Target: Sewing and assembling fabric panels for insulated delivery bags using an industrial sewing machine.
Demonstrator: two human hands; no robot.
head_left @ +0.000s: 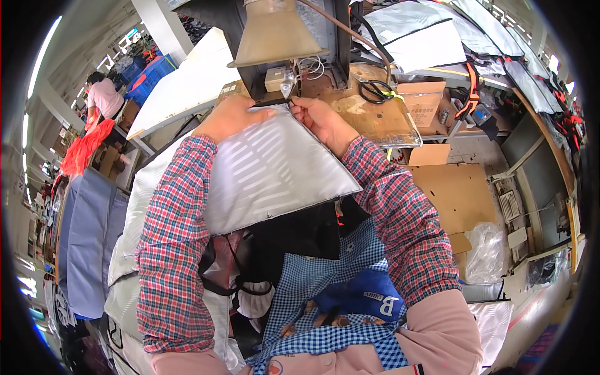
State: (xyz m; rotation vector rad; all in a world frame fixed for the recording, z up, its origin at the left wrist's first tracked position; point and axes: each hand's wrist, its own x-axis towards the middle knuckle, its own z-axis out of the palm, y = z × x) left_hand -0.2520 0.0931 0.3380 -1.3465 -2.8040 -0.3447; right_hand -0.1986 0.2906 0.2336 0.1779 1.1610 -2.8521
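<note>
A silver-white fabric panel (269,175) with dark edging hangs between my forearms, its narrow top edge at the metal tip of a machine (287,84) under a beige conical hood (275,34). My left hand (237,119) grips the panel's upper left, thumb lying over the fabric. My right hand (315,122) holds the upper right edge with curled fingers, close below the metal tip. Black-handled scissors (375,92) lie on a worn board to the right of that hand. More pale panels (131,237) and black material (300,231) lie beneath and beside my arms.
A person in pink (103,97) bends by red fabric (84,144) at the far left, near blue crates (147,75). A grey-blue fabric stack (87,244) stands at left. Cardboard boxes (422,103), a plastic bag (484,250) and piled panels (419,44) are at right.
</note>
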